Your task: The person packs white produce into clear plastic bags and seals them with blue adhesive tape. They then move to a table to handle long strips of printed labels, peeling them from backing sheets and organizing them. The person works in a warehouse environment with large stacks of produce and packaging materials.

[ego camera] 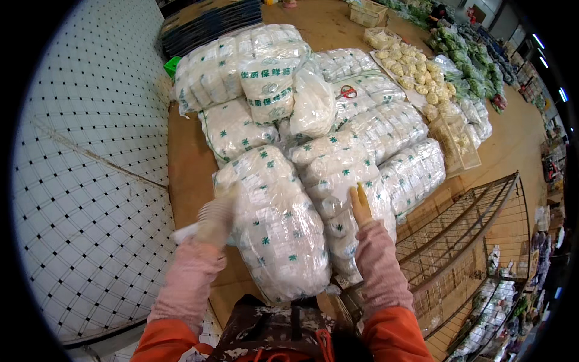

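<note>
Large clear plastic-wrapped bales printed with green marks are piled before me. My left hand (217,221) is blurred, at the left side of the nearest bale (280,226); something white shows beside its wrist, and its grip cannot be made out. Above the bale to the right, my right hand (360,203) wears what looks like a yellowish glove, fingers pointing away from me; whether it holds anything cannot be told. Farther back, red-handled scissors (347,92) lie on another bale. A printed plastic sack (268,86) and a rounded clear bag (313,104) rest on top of the pile.
A tiled wall (90,158) rises at the left. To the right stand a rusty wire cage (461,235) and a plastic crate (454,145). Behind are bagged pale produce (420,74), leafy greens (475,68) and stacked dark pallets (212,27). A person is far back.
</note>
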The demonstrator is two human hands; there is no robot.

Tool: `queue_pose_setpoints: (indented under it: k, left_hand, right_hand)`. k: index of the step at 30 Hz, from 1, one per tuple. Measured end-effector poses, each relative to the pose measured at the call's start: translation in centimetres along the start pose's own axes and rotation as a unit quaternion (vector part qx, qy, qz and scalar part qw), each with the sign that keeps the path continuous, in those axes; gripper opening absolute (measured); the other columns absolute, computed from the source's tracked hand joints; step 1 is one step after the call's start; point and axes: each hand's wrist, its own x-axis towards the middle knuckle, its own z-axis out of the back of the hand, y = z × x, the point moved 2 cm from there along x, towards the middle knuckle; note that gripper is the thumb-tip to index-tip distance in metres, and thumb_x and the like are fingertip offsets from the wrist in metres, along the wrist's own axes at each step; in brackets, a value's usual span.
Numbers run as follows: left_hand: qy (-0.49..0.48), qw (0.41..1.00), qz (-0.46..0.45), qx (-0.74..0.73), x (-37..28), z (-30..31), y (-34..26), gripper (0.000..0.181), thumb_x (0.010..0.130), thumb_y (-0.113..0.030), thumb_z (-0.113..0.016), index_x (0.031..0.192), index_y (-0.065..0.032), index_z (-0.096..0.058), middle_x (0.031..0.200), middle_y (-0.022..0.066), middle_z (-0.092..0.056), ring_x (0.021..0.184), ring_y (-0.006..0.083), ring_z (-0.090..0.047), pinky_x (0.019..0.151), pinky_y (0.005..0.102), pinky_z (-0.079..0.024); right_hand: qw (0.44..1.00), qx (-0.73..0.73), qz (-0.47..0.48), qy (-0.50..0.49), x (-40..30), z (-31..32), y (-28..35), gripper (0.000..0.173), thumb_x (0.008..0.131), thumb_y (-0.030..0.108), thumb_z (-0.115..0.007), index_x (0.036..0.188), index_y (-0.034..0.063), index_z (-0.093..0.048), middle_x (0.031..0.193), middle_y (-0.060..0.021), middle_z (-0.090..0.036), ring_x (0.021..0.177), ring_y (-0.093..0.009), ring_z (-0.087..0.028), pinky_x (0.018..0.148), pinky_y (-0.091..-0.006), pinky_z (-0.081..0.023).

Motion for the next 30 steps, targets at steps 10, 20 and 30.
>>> queue_pose_setpoints:
  k: [10,20,30]
  left_hand:
    - [0.250,0.796,-0.399,0.380,15.4,-17.1,-19.7,0.057,0.076,-0.010,-0.061,0.130,-0.0155,-0.042,0.131,0.0186,-0.044,0.110,0.0309,-0.055,0.083,0.0425,-0.049]
    - [0.316,0.753,-0.443,0.370,15.9,-12.4,-12.8,0.019,0.078,-0.008,-0.055,0.095,-0.0056,-0.063,0.104,0.0111,-0.060,0.083,0.0298,-0.064,0.063,0.0416,-0.053]
    - [0.229,0.817,-0.397,0.349,21.1,-12.4,-12.4,0.028,0.081,-0.005,-0.049,0.108,-0.0057,-0.055,0.096,0.0142,-0.060,0.076,0.0297,-0.066,0.052,0.0411,-0.053]
  right_hand:
    - [0.952,0.218,-0.210,0.042,2.0,-5.7,-0.9,0.074,0.090,0.063,-0.020,0.070,0.0013,-0.056,0.065,-0.0062,-0.052,0.063,-0.018,-0.047,0.062,-0.0318,-0.039]
    - [0.990,0.100,-0.102,0.004,-4.4,-7.4,6.5,0.063,0.096,0.048,-0.025,0.068,-0.0004,-0.054,0.063,-0.0101,-0.055,0.060,-0.023,-0.051,0.059,-0.0361,-0.039]
    - [0.964,0.228,0.031,0.131,10.6,-4.8,5.4,0.055,0.095,0.039,-0.035,0.124,-0.0061,-0.045,0.120,-0.0191,-0.053,0.114,-0.027,-0.048,0.099,-0.0334,-0.034]
